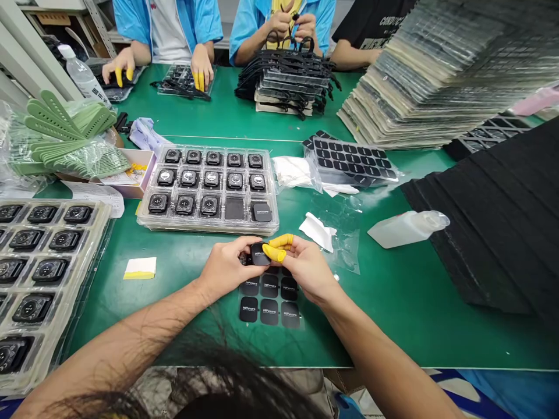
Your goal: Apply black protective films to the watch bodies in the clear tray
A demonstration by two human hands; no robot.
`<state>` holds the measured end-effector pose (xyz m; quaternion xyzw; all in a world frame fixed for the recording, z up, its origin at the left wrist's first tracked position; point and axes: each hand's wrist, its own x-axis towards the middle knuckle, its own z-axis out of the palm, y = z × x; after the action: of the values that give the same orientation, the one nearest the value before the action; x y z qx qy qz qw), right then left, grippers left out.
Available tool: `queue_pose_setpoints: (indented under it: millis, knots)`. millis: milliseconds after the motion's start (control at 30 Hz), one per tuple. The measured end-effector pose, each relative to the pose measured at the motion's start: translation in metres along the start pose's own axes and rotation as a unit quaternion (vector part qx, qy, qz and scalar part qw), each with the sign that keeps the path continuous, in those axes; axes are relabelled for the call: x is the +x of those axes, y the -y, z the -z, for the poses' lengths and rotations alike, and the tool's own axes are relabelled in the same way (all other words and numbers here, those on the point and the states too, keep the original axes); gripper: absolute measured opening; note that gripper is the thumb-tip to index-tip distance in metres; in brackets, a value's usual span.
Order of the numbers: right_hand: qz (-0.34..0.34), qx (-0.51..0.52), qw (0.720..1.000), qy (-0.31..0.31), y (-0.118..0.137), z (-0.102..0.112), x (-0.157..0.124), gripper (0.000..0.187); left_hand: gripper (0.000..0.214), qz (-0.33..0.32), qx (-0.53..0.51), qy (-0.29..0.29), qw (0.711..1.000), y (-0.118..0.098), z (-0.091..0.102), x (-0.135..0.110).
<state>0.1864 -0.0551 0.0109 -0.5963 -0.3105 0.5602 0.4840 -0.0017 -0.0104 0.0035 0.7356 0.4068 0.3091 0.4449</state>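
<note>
Between fingers of left hand (227,269) and right hand (308,270): black watch body (258,254), pinched from both sides. Under fingers, sticker sheet (269,301) on green surface (393,302); beyond, watch tray (196,227).

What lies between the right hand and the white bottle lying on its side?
Head view: a white wipe and a clear plastic bag lie on the green table between the right hand and the bottle.

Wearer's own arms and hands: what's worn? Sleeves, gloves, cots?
No sleeves, wristbands or watch show on either arm. The right hand wears yellow rubber finger cots on thumb and index finger. The left hand shows no glove or cot on the parts in view.
</note>
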Motion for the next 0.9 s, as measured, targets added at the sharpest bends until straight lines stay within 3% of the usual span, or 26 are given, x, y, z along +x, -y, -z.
queue_pose_setpoints:
  millis: [667, 900]
  knots:
    - [-0.004, 0.005, 1.0, -0.013, 0.0002, -0.0031, 0.0003, 0.053, 0.047, -0.006, 0.0, -0.009, 1.0, 0.0072, -0.0024, -0.0003]
    - [0.052, -0.09, 0.994, -0.024, -0.0038, -0.0003, -0.0004, 0.055, 0.045, -0.019, -0.002, -0.015, 1.0, 0.0074, -0.0025, 0.0005]
